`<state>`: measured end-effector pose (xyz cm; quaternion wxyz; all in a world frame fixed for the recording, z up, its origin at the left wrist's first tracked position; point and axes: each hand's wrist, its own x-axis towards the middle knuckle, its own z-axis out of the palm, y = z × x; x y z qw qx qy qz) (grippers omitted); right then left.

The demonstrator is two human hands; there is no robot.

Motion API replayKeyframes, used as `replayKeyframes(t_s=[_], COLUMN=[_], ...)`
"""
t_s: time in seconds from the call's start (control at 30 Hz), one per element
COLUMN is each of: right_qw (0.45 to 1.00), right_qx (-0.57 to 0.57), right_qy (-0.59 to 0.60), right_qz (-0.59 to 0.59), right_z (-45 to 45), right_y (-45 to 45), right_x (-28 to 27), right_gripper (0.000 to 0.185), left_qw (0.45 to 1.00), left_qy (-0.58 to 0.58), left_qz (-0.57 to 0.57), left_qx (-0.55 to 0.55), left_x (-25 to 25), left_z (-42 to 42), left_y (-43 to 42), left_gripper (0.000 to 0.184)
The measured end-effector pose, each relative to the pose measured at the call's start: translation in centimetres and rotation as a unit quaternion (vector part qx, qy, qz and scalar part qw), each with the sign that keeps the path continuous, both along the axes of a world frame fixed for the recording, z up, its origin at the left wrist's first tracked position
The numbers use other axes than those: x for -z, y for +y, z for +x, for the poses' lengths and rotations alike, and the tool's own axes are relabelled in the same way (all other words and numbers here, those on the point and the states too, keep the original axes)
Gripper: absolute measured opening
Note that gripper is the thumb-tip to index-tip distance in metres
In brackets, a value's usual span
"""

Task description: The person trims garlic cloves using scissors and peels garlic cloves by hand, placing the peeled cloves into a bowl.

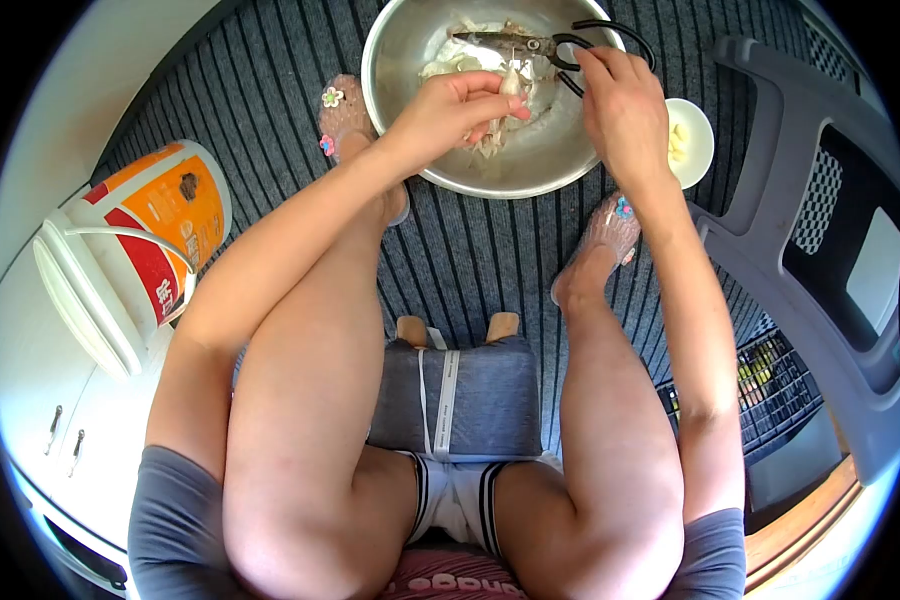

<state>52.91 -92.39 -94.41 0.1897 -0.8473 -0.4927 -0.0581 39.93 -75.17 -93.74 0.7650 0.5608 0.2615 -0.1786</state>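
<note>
My left hand (448,118) is closed over the steel basin, pinching a garlic clove (512,84) with papery skin between thumb and fingers. Black-handled scissors (495,42) are in my right hand (620,105), at the basin's right side. Their dark blades point left, just above the garlic, and seem nearly closed. Below both hands stands the wide steel basin (440,176), with loose garlic skins (450,62) in it. A small white bowl (702,150) with several peeled garlic cloves (677,142) sits right of the basin, partly behind my right wrist.
An orange, red and white bucket (175,215) with a handle stands at left by white cabinets (40,400). A grey plastic stool (770,190) and a black basket (782,385) are at right. My feet in clear sandals flank the basin on the ribbed mat (470,260).
</note>
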Motion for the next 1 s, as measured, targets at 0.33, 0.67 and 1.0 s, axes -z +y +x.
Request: replayKeyframes(t_s=[0.33,0.67,1.0], right_qw=[0.993,0.883,0.862], right_qx=[0.042,0.222,0.191], right_qy=[0.013,0.406,0.424], right_qz=[-0.110,-0.078,-0.201], right_z=[0.8,-7.1,-6.8], right_y=[-0.3,-4.6,-3.6], right_x=[1.7,-2.1,-4.1], right_gripper=[0.029,0.065,0.063], left_qw=[0.997,0.993,0.997], left_qy=[0.022,0.027,0.038], left_qz=[-0.076,-0.104,-0.056], left_qx=[0.003,-0.053,-0.025], left_x=[2.0,2.1,1.3], left_z=[-0.9,-1.1,-0.7], left_y=[1.8,1.8,0.9], left_gripper=[0.033,0.032,0.019])
